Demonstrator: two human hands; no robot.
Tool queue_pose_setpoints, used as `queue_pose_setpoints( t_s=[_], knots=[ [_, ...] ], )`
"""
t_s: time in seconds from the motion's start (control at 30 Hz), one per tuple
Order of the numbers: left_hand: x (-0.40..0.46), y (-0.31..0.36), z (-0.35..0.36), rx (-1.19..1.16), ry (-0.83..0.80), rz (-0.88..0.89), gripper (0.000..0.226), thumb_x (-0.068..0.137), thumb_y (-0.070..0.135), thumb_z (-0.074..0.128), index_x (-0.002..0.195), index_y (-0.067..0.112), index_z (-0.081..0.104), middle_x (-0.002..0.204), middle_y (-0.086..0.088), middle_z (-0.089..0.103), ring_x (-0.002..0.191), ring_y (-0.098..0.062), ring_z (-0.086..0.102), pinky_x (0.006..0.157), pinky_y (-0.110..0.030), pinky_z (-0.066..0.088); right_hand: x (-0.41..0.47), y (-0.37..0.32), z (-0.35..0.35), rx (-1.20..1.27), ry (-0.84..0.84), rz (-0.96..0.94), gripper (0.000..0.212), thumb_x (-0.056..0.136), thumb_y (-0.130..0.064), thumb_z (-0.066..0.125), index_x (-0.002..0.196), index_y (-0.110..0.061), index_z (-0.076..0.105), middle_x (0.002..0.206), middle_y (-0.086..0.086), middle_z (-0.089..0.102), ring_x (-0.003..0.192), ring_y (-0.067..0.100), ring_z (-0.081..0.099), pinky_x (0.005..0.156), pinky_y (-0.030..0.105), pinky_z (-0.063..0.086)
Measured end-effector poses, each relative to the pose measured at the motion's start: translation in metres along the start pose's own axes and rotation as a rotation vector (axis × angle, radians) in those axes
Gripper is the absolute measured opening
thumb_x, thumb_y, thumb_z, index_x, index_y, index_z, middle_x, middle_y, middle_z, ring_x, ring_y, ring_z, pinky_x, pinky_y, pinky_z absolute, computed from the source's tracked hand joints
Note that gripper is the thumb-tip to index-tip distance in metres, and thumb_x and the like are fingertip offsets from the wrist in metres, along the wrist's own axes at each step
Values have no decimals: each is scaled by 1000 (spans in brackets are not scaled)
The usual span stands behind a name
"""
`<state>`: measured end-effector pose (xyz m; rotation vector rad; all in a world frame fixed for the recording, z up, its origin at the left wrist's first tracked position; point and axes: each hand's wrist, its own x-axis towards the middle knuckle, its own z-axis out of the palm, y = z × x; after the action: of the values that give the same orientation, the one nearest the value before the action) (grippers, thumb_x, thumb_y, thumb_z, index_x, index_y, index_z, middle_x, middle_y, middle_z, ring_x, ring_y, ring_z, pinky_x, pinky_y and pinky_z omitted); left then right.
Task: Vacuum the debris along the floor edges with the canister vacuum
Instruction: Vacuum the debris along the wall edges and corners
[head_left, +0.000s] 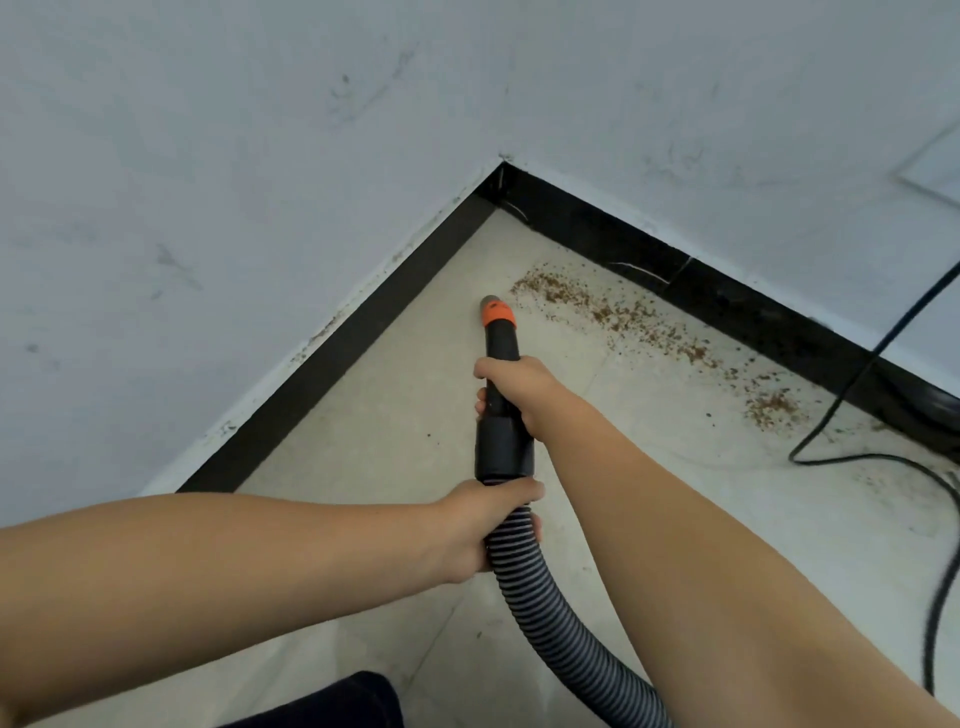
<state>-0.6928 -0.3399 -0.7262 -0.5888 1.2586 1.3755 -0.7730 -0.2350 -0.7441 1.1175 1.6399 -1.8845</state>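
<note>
Ribbed grey hose (530, 577) sits wrapped in our left hand (488, 525); ahead, our right hand (514, 387) clasps the black wand (501, 358), arm stretched toward the floor's far corner. We should swing the orange-tipped nozzle (496, 310) right, low and slow, into the brown debris (639, 319) (strewn beside the black baseboard (727, 291)), minding the cord (857, 379).

The nozzle (500, 358) looks like smooth matt black plastic with an orange plastic collar at its far tip. The hose (545, 618) is ribbed, flexible plastic, grey and black. The floor (395, 395) is pale, smooth tile with a dull sheen. The baseboard (332, 353) is glossy black. The wall (208, 156) is matt, scuffed paint. The debris (623, 317) is brown, coarse crumbs. The cable (883, 343) at right has smooth black sheathing.
</note>
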Motion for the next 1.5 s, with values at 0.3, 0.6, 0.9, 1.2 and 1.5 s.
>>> queue_pose_setpoints(
  t_s=[0.3, 0.6, 0.9, 1.2, 1.5],
  knots=[
    [7, 1, 17, 226, -15, -17, 14, 89, 16, 63, 95, 8, 54, 65, -7, 61, 54, -17, 58, 53, -25, 50, -7, 10, -43, 199, 107, 54, 13, 87, -6, 60, 94, -5, 49, 64, 10, 54, 49, 21, 53, 49, 27, 50],
    [18, -16, 53, 222, -80, -35, 11, 88, 14, 64, 91, 9, 55, 67, -8, 60, 54, -17, 58, 52, -24, 49, -15, 28, -88, 204, 250, 43, 17, 87, -6, 60, 98, -5, 47, 65, 11, 54, 48, 21, 52, 46, 26, 49],
    [12, -1, 13, 30, 11, 31, 14, 90, 15, 62, 96, 6, 53, 66, -8, 59, 56, -19, 56, 60, -28, 48, 10, -1, -16, 33, 44, -4, 15, 86, -5, 60, 90, -6, 46, 62, 10, 53, 36, 17, 51, 39, 22, 46],
    [24, 20, 7, 87, 6, 51, 16, 89, 16, 64, 98, 7, 54, 67, -8, 60, 51, -17, 57, 54, -26, 49, 22, -16, -19, 71, 82, -9, 13, 86, -5, 60, 91, -4, 48, 64, 11, 53, 43, 21, 52, 42, 24, 48],
    [32, 18, 33, 222, -65, 31, 11, 87, 16, 65, 90, 9, 56, 65, -6, 61, 53, -16, 59, 54, -25, 50, 13, -5, -68, 193, 286, 33, 20, 88, -5, 59, 104, -2, 48, 66, 11, 53, 50, 21, 52, 46, 27, 48]
  ],
)
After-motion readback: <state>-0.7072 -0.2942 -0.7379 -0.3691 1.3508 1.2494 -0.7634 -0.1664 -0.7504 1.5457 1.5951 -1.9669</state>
